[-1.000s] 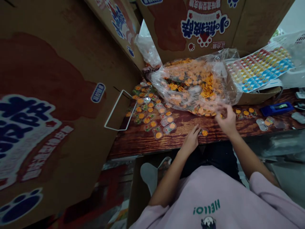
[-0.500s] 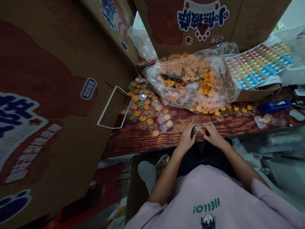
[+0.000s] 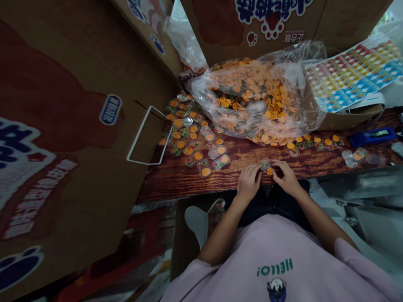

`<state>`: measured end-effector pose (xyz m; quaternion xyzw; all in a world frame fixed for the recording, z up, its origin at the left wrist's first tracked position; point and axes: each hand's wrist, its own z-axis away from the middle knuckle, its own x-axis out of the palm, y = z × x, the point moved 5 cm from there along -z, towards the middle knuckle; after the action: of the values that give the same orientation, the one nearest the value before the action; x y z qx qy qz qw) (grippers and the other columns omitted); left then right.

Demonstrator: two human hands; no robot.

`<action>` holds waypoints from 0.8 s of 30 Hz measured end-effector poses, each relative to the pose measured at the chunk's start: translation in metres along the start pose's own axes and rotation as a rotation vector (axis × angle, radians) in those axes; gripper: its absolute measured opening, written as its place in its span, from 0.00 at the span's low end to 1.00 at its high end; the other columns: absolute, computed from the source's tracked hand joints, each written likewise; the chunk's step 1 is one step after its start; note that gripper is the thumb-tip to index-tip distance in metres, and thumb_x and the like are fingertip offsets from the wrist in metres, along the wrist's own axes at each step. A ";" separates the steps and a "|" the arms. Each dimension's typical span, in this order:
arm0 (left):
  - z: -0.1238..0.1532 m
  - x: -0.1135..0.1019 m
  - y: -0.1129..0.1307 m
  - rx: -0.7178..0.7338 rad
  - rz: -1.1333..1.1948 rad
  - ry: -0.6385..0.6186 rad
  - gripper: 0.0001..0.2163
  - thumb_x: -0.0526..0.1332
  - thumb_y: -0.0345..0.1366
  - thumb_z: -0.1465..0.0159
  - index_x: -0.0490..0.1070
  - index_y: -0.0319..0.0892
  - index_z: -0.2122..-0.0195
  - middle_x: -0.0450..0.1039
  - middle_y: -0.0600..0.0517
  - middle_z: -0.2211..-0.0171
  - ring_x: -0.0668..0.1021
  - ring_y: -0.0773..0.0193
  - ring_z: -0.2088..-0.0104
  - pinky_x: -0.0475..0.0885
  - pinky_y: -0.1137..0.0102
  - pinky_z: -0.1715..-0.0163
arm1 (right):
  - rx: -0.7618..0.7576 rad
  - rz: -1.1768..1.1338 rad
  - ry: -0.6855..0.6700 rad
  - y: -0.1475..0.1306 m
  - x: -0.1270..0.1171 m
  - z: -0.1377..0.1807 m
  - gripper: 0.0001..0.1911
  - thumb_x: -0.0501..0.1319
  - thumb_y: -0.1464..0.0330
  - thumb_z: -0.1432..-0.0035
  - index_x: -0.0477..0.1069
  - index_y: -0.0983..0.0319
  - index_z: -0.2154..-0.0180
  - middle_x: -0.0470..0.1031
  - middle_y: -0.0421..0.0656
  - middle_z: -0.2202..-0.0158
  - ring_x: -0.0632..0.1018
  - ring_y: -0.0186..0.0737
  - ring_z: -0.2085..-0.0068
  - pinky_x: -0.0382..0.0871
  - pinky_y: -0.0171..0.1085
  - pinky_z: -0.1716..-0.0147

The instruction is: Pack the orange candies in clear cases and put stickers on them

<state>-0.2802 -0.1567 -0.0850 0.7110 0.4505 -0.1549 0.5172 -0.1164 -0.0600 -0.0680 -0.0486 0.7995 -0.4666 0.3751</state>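
Note:
My left hand (image 3: 248,182) and my right hand (image 3: 287,178) meet at the front edge of a dark wooden table (image 3: 189,180). Both pinch one small clear plastic case with an orange disc (image 3: 267,167), fingers curled on it from either side. Just behind lies a big clear plastic bag (image 3: 255,100) heaped with orange discs. To the left of my hands, several filled small cases (image 3: 201,144) are spread on the wood.
Large printed cardboard boxes (image 3: 72,126) wall the left side and the back (image 3: 258,25). A sheet of colourful stickers (image 3: 355,79) lies on a box at right. A row of cases (image 3: 315,142), a blue tool (image 3: 373,136) and loose clear cases (image 3: 354,157) sit at right.
My right hand came back from the bag's edge to the table's front and joined my left hand on the small case. The view has tilted down slightly.

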 end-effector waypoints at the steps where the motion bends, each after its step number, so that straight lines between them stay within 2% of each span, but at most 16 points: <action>1: -0.001 0.000 0.002 0.021 -0.003 -0.012 0.12 0.60 0.35 0.27 0.72 0.42 0.44 0.80 0.42 0.49 0.80 0.52 0.46 0.75 0.54 0.43 | -0.002 0.013 0.006 -0.001 0.000 0.001 0.15 0.60 0.70 0.35 0.72 0.59 0.46 0.77 0.52 0.43 0.77 0.49 0.42 0.74 0.53 0.42; 6: -0.003 -0.004 0.004 -0.031 0.036 0.005 0.13 0.61 0.35 0.28 0.70 0.42 0.44 0.78 0.43 0.51 0.80 0.53 0.48 0.76 0.56 0.46 | -0.010 0.136 0.023 -0.008 0.006 0.008 0.14 0.60 0.69 0.33 0.72 0.60 0.47 0.76 0.54 0.42 0.75 0.53 0.41 0.71 0.57 0.40; 10: -0.004 -0.005 0.002 -0.071 0.074 -0.034 0.19 0.61 0.35 0.29 0.64 0.41 0.38 0.75 0.40 0.46 0.78 0.52 0.44 0.75 0.55 0.43 | -0.035 0.250 0.008 -0.014 0.013 0.009 0.16 0.58 0.68 0.31 0.72 0.61 0.44 0.75 0.54 0.41 0.74 0.55 0.41 0.71 0.58 0.40; 15: -0.008 -0.009 -0.001 -0.115 0.138 -0.094 0.20 0.59 0.37 0.28 0.64 0.42 0.36 0.73 0.40 0.42 0.75 0.53 0.41 0.72 0.54 0.39 | -0.067 0.431 -0.089 -0.024 0.019 0.009 0.17 0.57 0.69 0.31 0.74 0.63 0.44 0.75 0.55 0.40 0.74 0.56 0.43 0.72 0.56 0.42; 19: -0.009 -0.006 0.005 -0.066 -0.008 -0.244 0.20 0.53 0.37 0.25 0.64 0.43 0.33 0.62 0.40 0.30 0.65 0.51 0.29 0.64 0.52 0.33 | -0.086 0.538 -0.145 -0.029 0.022 0.012 0.18 0.55 0.71 0.30 0.75 0.63 0.43 0.73 0.55 0.35 0.73 0.56 0.39 0.70 0.56 0.40; 22: -0.002 0.001 0.013 0.061 -0.164 -0.424 0.25 0.48 0.36 0.24 0.55 0.38 0.27 0.53 0.40 0.25 0.55 0.52 0.24 0.57 0.52 0.29 | -0.091 0.574 -0.201 -0.029 0.027 0.010 0.22 0.55 0.74 0.31 0.73 0.64 0.38 0.70 0.55 0.32 0.69 0.55 0.32 0.65 0.57 0.34; 24: 0.003 0.003 0.016 0.104 -0.240 -0.501 0.28 0.48 0.38 0.24 0.51 0.34 0.25 0.51 0.39 0.24 0.53 0.53 0.24 0.53 0.53 0.27 | -0.102 0.581 -0.255 -0.029 0.032 0.008 0.26 0.55 0.76 0.34 0.70 0.64 0.35 0.68 0.54 0.31 0.67 0.53 0.30 0.61 0.56 0.31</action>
<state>-0.2653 -0.1586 -0.0784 0.6178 0.3808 -0.4089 0.5532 -0.1416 -0.0956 -0.0650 0.1048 0.7489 -0.2896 0.5867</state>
